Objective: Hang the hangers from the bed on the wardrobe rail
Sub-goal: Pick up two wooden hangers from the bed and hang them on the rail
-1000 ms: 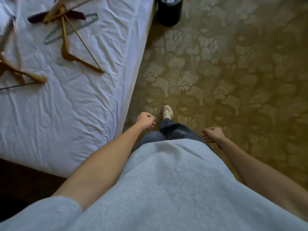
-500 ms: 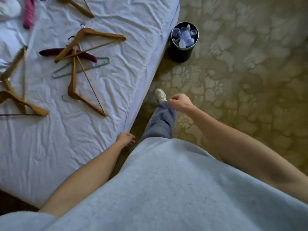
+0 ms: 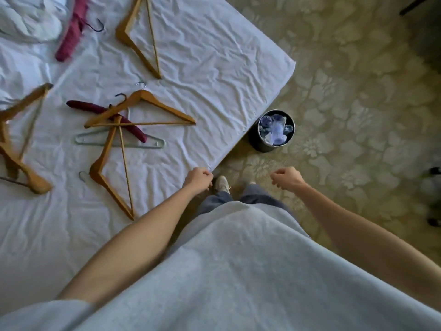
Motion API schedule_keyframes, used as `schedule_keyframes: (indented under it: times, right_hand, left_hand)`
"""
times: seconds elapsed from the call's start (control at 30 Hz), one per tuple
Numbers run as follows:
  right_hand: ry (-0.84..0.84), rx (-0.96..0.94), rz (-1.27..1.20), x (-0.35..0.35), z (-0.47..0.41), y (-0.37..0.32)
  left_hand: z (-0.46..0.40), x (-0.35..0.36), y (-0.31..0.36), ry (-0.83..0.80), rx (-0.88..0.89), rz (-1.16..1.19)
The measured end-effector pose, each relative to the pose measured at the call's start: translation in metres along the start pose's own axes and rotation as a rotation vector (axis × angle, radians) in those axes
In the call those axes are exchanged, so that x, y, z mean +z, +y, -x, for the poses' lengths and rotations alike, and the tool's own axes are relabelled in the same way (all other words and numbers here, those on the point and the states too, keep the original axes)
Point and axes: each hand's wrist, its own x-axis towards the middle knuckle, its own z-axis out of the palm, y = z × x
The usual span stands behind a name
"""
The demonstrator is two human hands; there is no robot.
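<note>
While you stand at the corner of the bed point(image 3: 214, 68), wooden hangers point(image 3: 143, 111) lie scattered on its sheet beside a black bin point(image 3: 265, 145); your left hand point(image 3: 198, 179) and right hand point(image 3: 287, 177) hang loosely curled, holding nothing.

White sheet point(image 3: 214, 68), tan wooden hangers point(image 3: 143, 111), maroon hanger point(image 3: 71, 37), floral olive carpet point(image 3: 358, 91).

Wooden hanger point(image 3: 21, 139) blurred and cut off at left, bin point(image 3: 274, 132) contents perhaps plastic
</note>
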Motion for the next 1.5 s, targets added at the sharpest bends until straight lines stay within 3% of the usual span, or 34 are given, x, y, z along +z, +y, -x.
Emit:
schedule_keyframes:
  times: [0.13, 0.47, 0.67, 0.73, 0.97, 1.1, 1.23, 1.5]
  right_hand:
    - [-0.047, 0.027, 0.070, -0.038, -0.042, -0.023]
    - [-0.235, -0.219, 0.338, -0.092, -0.137, -0.162]
    - [-0.393, -0.400, 0.337, -0.064, -0.171, -0.290]
    - [-0.400, -0.455, 0.332, -0.044, -0.185, -0.337]
    - [-0.361, -0.595, 0.416, 0.034, -0.240, -0.481]
    - [-0.341, -0.663, 0.458, 0.092, -0.278, -0.543]
    - [-0.202, -0.713, 0.509, 0.147, -0.312, -0.580]
    - [-0.001, -0.723, 0.571, 0.205, -0.348, -0.624]
  left_hand:
    - [-0.031, -0.011, 0.058, 0.019, 0.035, 0.047]
    - [-0.077, -0.049, 0.116, 0.206, -0.242, 0.385]
    - [-0.117, -0.095, 0.118, 0.553, -0.432, 0.568]
    - [-0.134, -0.113, 0.118, 0.602, -0.460, 0.638]
    - [-0.219, -0.165, 0.091, 0.530, -0.539, 0.745]
    - [-0.268, -0.189, 0.076, 0.557, -0.631, 0.654]
    - [-0.310, -0.191, 0.057, 0.559, -0.695, 0.566]
    - [-0.352, -0.190, 0.034, 0.597, -0.620, 0.433]
